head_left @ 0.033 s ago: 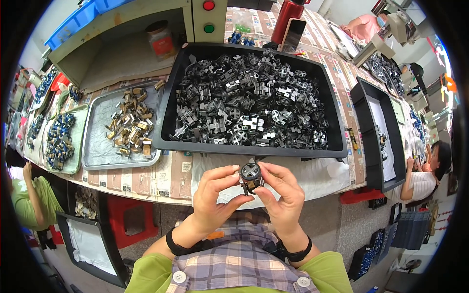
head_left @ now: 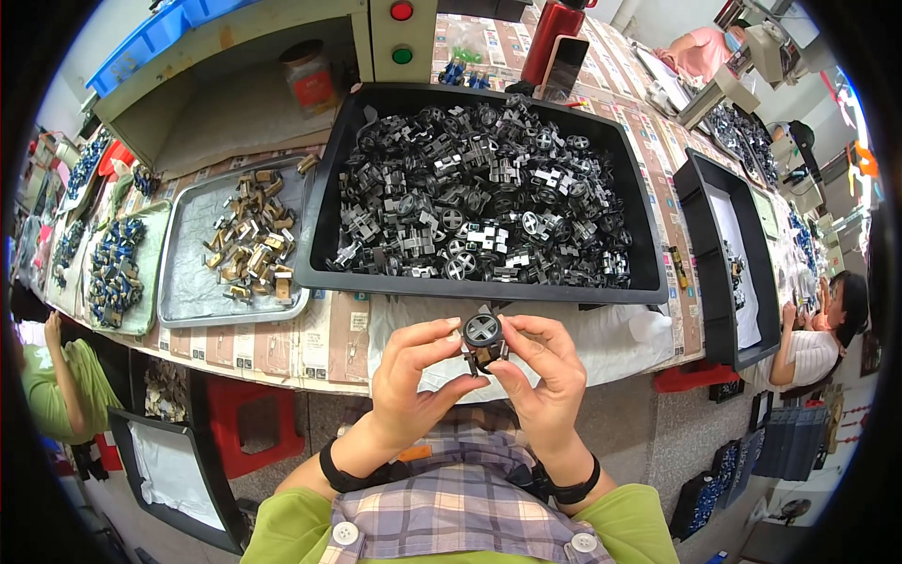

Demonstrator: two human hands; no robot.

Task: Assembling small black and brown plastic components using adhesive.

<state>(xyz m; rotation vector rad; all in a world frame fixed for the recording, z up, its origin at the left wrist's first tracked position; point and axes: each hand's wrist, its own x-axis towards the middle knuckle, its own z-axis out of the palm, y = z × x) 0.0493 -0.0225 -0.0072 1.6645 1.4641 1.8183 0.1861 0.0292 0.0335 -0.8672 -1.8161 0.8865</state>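
Observation:
Between both hands I hold a small black part with a round cross-spoked wheel on top and a brassy piece beneath it. My left hand pinches its left side with thumb and fingertips, and my right hand grips its right side the same way. The part is just in front of a large black tray, which is heaped with similar black wheeled parts with silvery metal pieces. Left of it, a metal tray carries a pile of brass-coloured metal pieces.
A white bottle lies right of my hands at the table edge. Behind the big tray stand a red flask and a phone. To the right is a black bin; a red stool is below left. Other people work at both sides.

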